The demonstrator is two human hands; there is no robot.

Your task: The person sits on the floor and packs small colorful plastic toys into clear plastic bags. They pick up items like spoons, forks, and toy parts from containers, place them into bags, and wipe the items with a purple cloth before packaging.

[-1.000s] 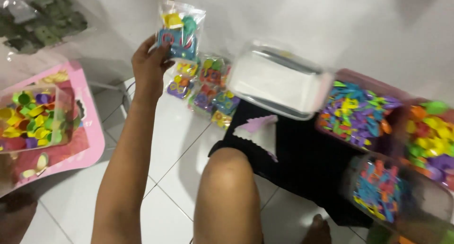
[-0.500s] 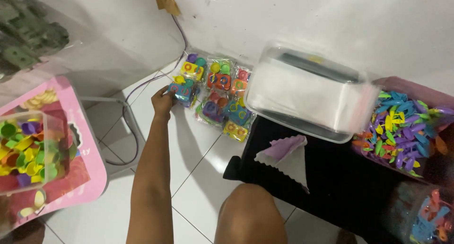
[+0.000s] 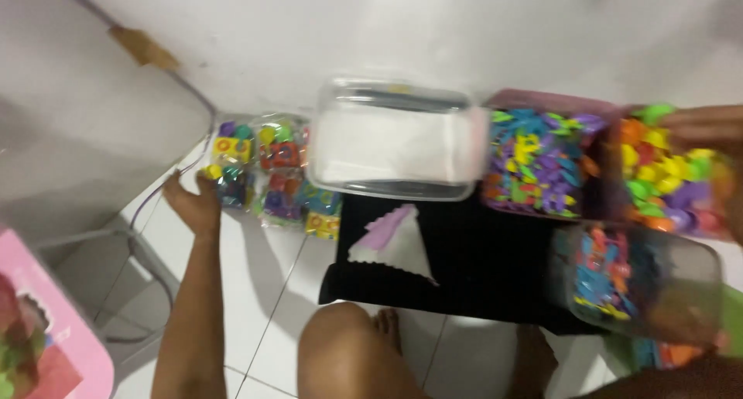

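My left hand (image 3: 195, 202) lies low on the white floor tiles, fingertips against the nearest of three clear bags of colourful toy pieces (image 3: 231, 165) stacked by the wall. Its fingers look spread and off the bag, though the picture is blurred. At the far right, my right hand (image 3: 700, 125) curls over the far rim of a tub of orange, green and yellow pieces (image 3: 669, 184).
A clear lidded box (image 3: 391, 140) sits on a black cloth (image 3: 472, 271), with a purple-and-white triangular scrap (image 3: 389, 243) in front. A purple tub of pieces (image 3: 535, 160) and a clear tub (image 3: 636, 284) stand to the right. A pink tray (image 3: 48, 321) is at left, and cables (image 3: 151, 263) cross the floor.
My left hand brought the bag down from the air and set it on the floor with the other bags. The view has swung right, and my right hand has come into sight.
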